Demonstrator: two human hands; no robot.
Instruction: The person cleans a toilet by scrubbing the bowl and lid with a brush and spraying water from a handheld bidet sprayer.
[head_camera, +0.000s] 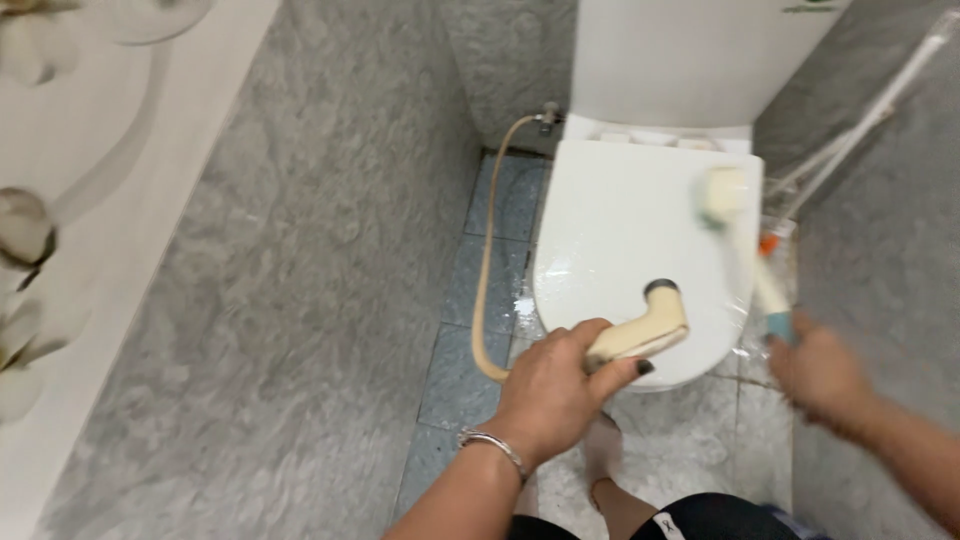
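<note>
My left hand (556, 388) grips a cream handheld bidet sprayer (648, 328), its nozzle pointing at the closed white toilet lid (625, 235). A cream hose (487, 270) runs from the sprayer along the floor to a wall valve (548, 116). My right hand (820, 372), blurred by motion, holds the handle of a toilet brush (735, 225) whose pale head rests on the right part of the lid. The lid looks wet.
The white cistern (690, 60) stands behind the lid. Grey marbled wall tiles (300, 300) close in on the left and right. White rods (860, 130) lean by the right wall. My knee and foot show at the bottom on the grey floor (470, 370).
</note>
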